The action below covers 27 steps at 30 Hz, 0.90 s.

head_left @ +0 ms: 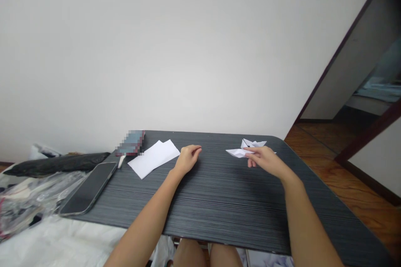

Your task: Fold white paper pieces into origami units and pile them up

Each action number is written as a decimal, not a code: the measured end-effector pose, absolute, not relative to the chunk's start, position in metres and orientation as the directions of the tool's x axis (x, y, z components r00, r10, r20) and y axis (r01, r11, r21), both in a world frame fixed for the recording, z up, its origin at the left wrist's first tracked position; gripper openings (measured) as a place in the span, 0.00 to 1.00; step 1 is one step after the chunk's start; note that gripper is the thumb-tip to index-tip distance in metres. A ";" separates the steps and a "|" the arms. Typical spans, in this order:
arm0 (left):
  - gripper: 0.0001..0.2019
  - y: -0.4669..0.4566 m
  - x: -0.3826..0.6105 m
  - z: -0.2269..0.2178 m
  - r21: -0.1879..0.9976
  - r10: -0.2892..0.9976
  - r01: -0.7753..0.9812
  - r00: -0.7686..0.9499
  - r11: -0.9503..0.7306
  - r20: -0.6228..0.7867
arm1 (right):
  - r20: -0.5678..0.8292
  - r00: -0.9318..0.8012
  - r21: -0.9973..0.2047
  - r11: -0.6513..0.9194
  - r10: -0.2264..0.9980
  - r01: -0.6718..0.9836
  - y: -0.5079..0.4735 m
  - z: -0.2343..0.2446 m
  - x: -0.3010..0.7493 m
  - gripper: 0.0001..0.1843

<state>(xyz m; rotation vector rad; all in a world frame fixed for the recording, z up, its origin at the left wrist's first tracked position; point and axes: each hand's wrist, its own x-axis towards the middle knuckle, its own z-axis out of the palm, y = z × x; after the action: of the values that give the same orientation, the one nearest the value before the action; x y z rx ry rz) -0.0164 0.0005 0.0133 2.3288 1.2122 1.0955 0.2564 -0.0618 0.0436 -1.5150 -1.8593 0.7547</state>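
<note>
My right hand (265, 159) is at the far right of the dark striped table (219, 204), fingers pinched on a folded white paper figure (239, 152). Just behind it a second folded paper piece (253, 143) lies on the table. My left hand (187, 159) rests on the tabletop near the middle, fingers loosely curled and holding nothing. Its fingertips are a little to the right of a stack of flat white paper sheets (153, 157).
A black phone (89, 187) lies face up at the table's left edge. A small booklet (130, 142) and a pen (121, 161) sit behind it. Clear plastic bags and a dark long object (56, 162) lie left of the table. Wooden floor and a doorway are at the right.
</note>
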 end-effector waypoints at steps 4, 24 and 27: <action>0.14 0.009 -0.033 0.016 0.367 0.833 0.830 0.192 -0.420 0.518 | 0.089 -0.047 -0.666 0.094 0.995 0.740 -0.070 0.049 0.266 0.15; 0.15 0.012 -0.063 0.019 0.213 0.992 0.977 -0.059 0.034 0.112 | 0.224 -0.293 -0.186 0.336 0.930 0.923 -0.050 0.001 0.215 0.17; 0.18 0.014 -0.066 0.021 0.259 0.997 0.966 -0.028 0.009 0.069 | 0.222 -0.218 -0.194 0.262 0.950 0.945 -0.047 0.000 0.233 0.16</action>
<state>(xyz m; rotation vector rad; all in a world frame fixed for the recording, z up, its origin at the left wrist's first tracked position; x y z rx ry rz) -0.0664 0.0141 0.0214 2.0926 2.1317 0.3551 0.2329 -0.0472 -0.0002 -1.7461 -2.2437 0.0242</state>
